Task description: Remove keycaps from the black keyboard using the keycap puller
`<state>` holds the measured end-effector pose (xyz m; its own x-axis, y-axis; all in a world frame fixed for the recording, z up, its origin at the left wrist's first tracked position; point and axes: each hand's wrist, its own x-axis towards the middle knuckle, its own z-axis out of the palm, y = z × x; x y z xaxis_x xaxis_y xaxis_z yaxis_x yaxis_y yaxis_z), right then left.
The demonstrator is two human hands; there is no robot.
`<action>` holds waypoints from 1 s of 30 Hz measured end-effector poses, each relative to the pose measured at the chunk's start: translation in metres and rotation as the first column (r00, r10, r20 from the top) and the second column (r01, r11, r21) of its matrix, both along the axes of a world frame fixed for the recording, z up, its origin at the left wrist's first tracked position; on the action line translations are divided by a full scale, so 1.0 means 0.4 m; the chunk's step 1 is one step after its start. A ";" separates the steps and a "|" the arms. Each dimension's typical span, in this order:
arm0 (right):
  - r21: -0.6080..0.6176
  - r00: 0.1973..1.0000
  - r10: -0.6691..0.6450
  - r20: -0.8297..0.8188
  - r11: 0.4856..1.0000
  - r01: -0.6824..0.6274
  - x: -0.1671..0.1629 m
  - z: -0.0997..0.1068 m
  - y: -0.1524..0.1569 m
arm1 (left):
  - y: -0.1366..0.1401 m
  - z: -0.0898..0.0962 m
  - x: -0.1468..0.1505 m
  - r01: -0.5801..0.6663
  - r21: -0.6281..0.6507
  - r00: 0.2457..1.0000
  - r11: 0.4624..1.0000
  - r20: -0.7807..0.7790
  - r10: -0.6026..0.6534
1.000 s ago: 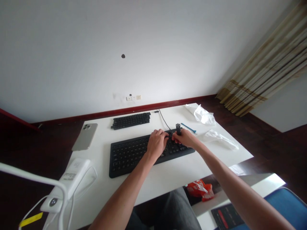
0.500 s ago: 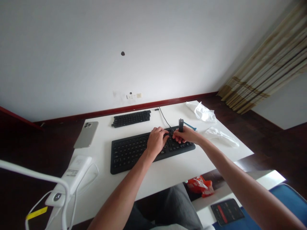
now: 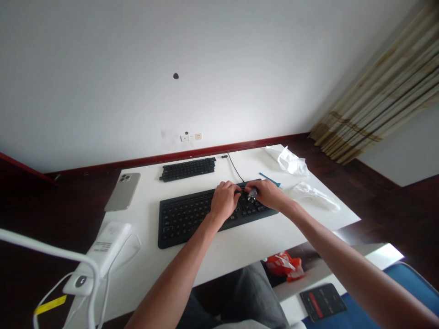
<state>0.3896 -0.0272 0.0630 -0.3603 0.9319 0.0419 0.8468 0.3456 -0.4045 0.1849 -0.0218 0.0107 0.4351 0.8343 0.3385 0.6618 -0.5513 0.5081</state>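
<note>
Lying at twelve o'clock, the black keyboard (image 3: 187, 217) is under the left hand (image 3: 224, 199), whose fingers are bent, though one cannot tell if they grip something; toward the keyboard's two o'clock, the right hand (image 3: 266, 192) grips a dark tool (image 3: 253, 195).

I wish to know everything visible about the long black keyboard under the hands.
The long black keyboard, plastic-looking, has dark keys with pale markings. It lies slantwise on the rectangular white table, a thin black cable meeting its far edge. The left hand touches it; the right hand also hides some keys.
</note>
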 end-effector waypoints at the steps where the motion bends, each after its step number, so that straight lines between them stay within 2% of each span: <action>1: 0.015 1.000 0.014 0.012 1.000 -0.014 0.000 0.000 0.002 | 0.001 0.000 0.000 0.002 -0.003 1.000 1.000 0.001 -0.002; 13: -0.030 0.980 0.127 0.151 0.992 -0.124 0.004 0.025 0.065 | 0.000 0.004 0.000 0.004 0.001 1.000 1.000 0.003 -0.004; 16: -0.102 0.972 0.182 0.146 0.980 -0.168 0.005 0.032 0.087 | -0.001 0.005 -0.001 -0.004 0.005 1.000 1.000 -0.010 0.004; 18: -0.195 0.972 0.192 0.135 0.967 -0.164 0.004 0.040 0.104 | -0.003 0.006 0.000 -0.010 0.011 1.000 1.000 -0.020 0.010; 23: -0.457 0.991 0.051 0.120 0.889 0.009 -0.007 0.054 0.130 | -0.007 0.010 0.004 -0.017 0.025 0.998 1.000 -0.053 0.018; 30: -0.549 0.993 -0.101 -0.054 0.834 0.055 -0.006 0.033 0.124 | -0.010 0.012 0.008 -0.015 0.043 0.996 0.999 -0.093 0.019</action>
<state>0.3873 0.0224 0.0763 -0.3024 0.8365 -0.4571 0.8194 -0.0169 -0.5729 0.1881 -0.0256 0.0154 0.4520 0.8279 0.3320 0.7146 -0.5589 0.4207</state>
